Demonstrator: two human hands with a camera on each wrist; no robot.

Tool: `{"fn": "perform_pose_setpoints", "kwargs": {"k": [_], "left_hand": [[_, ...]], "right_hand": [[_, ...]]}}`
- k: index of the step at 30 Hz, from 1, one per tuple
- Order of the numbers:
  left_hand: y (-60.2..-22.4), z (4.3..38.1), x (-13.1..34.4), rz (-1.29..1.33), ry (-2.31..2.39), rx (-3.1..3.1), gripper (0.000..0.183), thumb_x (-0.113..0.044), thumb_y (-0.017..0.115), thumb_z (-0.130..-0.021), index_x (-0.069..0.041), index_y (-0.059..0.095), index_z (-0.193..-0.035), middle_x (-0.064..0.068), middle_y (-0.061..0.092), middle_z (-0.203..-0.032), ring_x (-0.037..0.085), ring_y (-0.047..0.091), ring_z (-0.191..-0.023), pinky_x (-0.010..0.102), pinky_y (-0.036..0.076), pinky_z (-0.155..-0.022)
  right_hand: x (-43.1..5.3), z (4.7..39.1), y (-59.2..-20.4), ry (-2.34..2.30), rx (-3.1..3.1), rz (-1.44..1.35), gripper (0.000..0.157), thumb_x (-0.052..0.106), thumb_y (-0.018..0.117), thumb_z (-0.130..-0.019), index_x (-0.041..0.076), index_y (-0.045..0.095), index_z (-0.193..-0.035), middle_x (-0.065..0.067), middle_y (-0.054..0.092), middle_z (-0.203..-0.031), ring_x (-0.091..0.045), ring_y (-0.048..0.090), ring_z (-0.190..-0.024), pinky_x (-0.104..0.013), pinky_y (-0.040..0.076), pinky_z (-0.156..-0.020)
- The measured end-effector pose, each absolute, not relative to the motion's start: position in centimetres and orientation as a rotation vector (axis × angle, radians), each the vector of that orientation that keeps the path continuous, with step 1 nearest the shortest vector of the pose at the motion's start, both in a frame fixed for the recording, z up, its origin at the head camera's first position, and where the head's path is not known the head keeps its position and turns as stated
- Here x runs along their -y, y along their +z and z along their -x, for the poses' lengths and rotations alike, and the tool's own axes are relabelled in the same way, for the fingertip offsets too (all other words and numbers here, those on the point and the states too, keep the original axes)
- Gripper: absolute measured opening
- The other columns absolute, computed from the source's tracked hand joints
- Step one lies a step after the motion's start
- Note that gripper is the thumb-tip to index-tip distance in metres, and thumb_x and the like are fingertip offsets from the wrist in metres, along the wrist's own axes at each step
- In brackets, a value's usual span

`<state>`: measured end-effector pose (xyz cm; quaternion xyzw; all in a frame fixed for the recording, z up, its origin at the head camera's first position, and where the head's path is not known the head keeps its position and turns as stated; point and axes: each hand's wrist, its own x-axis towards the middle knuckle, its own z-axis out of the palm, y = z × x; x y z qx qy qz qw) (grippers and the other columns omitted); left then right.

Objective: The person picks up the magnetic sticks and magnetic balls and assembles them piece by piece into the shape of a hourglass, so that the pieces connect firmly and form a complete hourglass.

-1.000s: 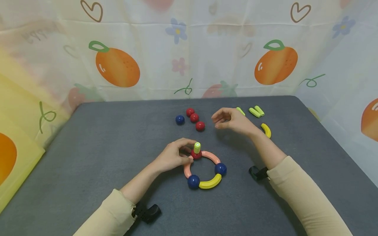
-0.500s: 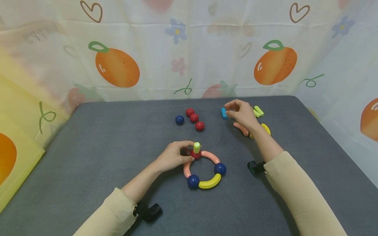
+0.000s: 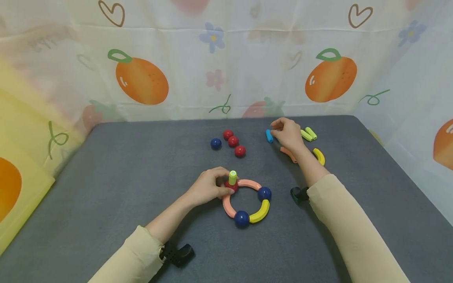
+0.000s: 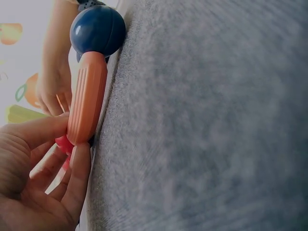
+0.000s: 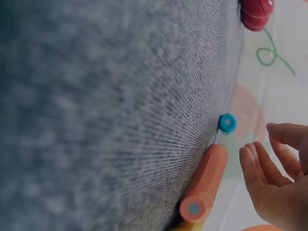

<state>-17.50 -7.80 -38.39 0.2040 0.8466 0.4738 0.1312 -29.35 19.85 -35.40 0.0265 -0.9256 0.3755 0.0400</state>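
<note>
On the table is a ring of magnetic pieces: a red ball [image 3: 231,186], two blue balls [image 3: 242,219], two salmon curved rods [image 3: 229,206] and a yellow curved rod [image 3: 260,212]. A short lime rod [image 3: 232,177] stands upright on the red ball. My left hand [image 3: 209,185] pinches the red ball, its fingertips also at the end of a salmon rod [image 4: 88,96] in the left wrist view. My right hand [image 3: 288,135], fingers loosely bent and holding nothing, hovers at the back right beside a short blue rod [image 3: 269,136].
Several loose balls, red [image 3: 240,151] and blue [image 3: 216,144], lie at the back centre. Lime rods [image 3: 308,134], a salmon curved rod [image 3: 288,154] and a yellow curved rod [image 3: 319,156] lie around my right hand. A printed curtain [image 3: 191,78] hangs behind the table.
My right hand has moved back and to the right, uncovering the blue rod, then nearly stopped. The ring has turned slightly counterclockwise, with my left hand staying on the red ball.
</note>
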Motion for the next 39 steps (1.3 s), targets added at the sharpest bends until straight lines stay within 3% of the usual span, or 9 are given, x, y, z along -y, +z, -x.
{"fn": "perform_pose_setpoints", "kwargs": {"k": [23, 31, 39], "left_hand": [[-38.6, 17.3, 8.1, -0.566, 1.423, -2.420, 0.026, -0.011, 0.084, -0.077, -0.013, 0.072, -0.101, 0.007, 0.064, -0.107, 0.010, 0.060, -0.065, 0.022, 0.051, -0.054], [-38.5, 17.2, 8.1, -0.548, 1.420, -2.411, 0.026, -0.010, 0.083, -0.077, -0.012, 0.072, -0.100, 0.008, 0.063, -0.110, 0.010, 0.059, -0.066, 0.022, 0.052, -0.055], [-38.5, 17.2, 8.1, -0.546, 1.394, -2.441, 0.026, -0.013, 0.084, -0.077, -0.016, 0.072, -0.100, 0.005, 0.063, -0.100, 0.011, 0.055, -0.068, 0.020, 0.044, -0.054]], "right_hand": [[-18.1, 30.6, -35.8, 1.003, 2.957, -0.080, 0.034, 0.010, 0.060, -0.096, 0.002, 0.058, -0.129, -0.020, 0.061, -0.131, -0.036, 0.058, -0.123, -0.048, 0.053, -0.099], [-18.1, 30.8, -35.8, 0.834, 3.069, -0.122, 0.034, 0.010, 0.060, -0.096, 0.004, 0.057, -0.130, -0.021, 0.062, -0.129, -0.038, 0.062, -0.111, -0.047, 0.054, -0.089], [-17.9, 30.9, -35.9, 0.730, 3.112, -0.174, 0.033, 0.014, 0.056, -0.098, 0.002, 0.056, -0.129, -0.021, 0.065, -0.125, -0.038, 0.062, -0.111, -0.051, 0.050, -0.096]]}}
